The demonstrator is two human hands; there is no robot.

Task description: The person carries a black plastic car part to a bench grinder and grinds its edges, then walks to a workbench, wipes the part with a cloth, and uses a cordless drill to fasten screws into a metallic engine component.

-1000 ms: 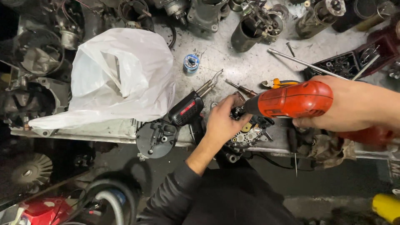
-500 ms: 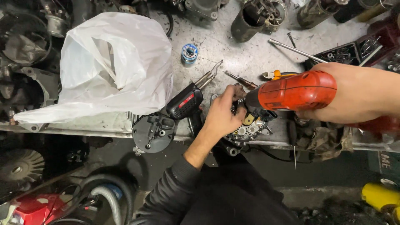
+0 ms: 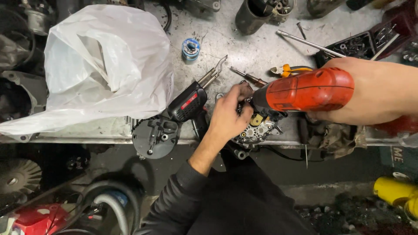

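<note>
Right hand: the right hand [image 3: 370,93] is clenched around the body of a red cylindrical power driver [image 3: 307,89], held level over the front edge of the bench with its dark nose pointing toward the person's left.
Left hand: the left hand [image 3: 230,114] rests on top of a round grey metal alternator part [image 3: 256,130], fingers curled at the driver's nose; whether the fingers pinch a bit or a fastener cannot be told.
Workpiece location: the alternator part sits at the front edge of the scratched grey metal workbench [image 3: 244,48], directly under the driver's nose and partly covered by the left hand.
Immediately left of the workpiece: a black pistol-shaped soldering gun with a red panel [image 3: 191,102] lies with its two metal prongs pointing away from the person; beside it, at the bench edge, lies a dark round end cover [image 3: 155,138].
Behind the hands: orange-handled cutters [image 3: 289,69] and a slim brown-handled screwdriver [image 3: 248,77] lie near the driver; a small blue spool of solder [image 3: 190,48] stands further back.
Left side of bench: a crumpled white plastic bag [image 3: 100,65].
Far right: a long steel rod [image 3: 309,43] lies against a dark tray of small parts [image 3: 357,45].
</note>
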